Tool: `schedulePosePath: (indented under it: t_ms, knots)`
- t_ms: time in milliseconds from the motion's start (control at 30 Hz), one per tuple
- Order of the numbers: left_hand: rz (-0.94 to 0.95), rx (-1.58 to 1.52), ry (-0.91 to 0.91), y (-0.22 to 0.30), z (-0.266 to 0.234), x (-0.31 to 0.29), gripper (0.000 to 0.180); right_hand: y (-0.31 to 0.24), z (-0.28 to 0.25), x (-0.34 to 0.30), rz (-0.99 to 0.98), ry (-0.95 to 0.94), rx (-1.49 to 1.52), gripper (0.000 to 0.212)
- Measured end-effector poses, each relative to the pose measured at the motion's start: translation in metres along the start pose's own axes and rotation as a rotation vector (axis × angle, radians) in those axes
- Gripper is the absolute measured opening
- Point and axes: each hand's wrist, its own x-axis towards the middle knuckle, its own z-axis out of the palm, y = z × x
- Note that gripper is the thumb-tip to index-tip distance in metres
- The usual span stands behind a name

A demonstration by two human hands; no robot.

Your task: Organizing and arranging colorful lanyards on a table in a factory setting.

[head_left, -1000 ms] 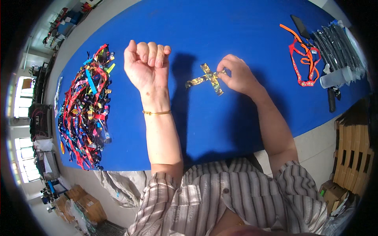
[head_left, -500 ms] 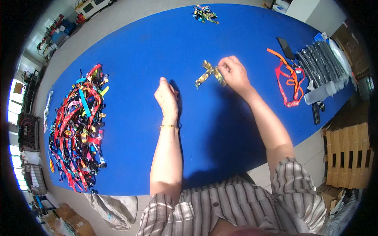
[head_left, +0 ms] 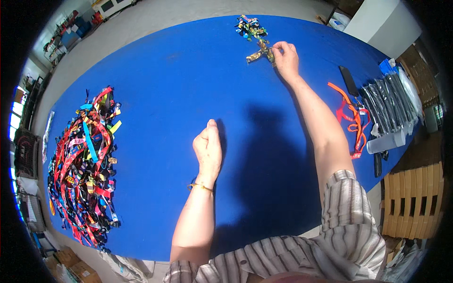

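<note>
My right hand (head_left: pixel 287 61) reaches to the far part of the blue table, its fingers pinched on a camouflage-patterned strap (head_left: pixel 255 57) in green, brown and yellow. The strap's short ends splay out to the left of my fingertips. Just beyond it lies a small heap of patterned straps (head_left: pixel 247 28), its near edge almost meeting or touching the held one; I cannot tell which. My left hand (head_left: pixel 208 150) rests in a loose fist over the table's near middle, thumb on top, with nothing showing in it.
A big tangle of colourful straps (head_left: pixel 80 179) covers the left side of the blue table (head_left: pixel 165 108). Toward the right edge lie orange and red straps (head_left: pixel 355 123), a black phone-like slab (head_left: pixel 348 81) and a row of dark plastic-wrapped packs (head_left: pixel 389 101). Slatted cardboard (head_left: pixel 411 203) stands beyond.
My right hand has carried the camouflage strap away from me, up to the small far heap. My left hand stays in a loose fist. The whole view has shifted slightly.
</note>
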Motion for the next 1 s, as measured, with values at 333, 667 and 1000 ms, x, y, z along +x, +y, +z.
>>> schedulePosePath:
  t_ms: [333, 667, 1000]
  knots:
    - [-0.06, -0.049, 0.004, 0.004, 0.001, -0.006, 0.055, 0.055, 0.071, 0.045, 0.105, 0.234, 0.01, 0.008]
    - [-0.073, -0.019, -0.049, 0.007, -0.001, -0.009, 0.054, 0.065, 0.101, 0.065, 0.223, 0.211, -0.081, 0.013]
    - [-0.105, -0.009, -0.049, 0.011, 0.001, -0.013, 0.051, 0.049, 0.108, 0.079, 0.144, 0.167, -0.14, 0.01]
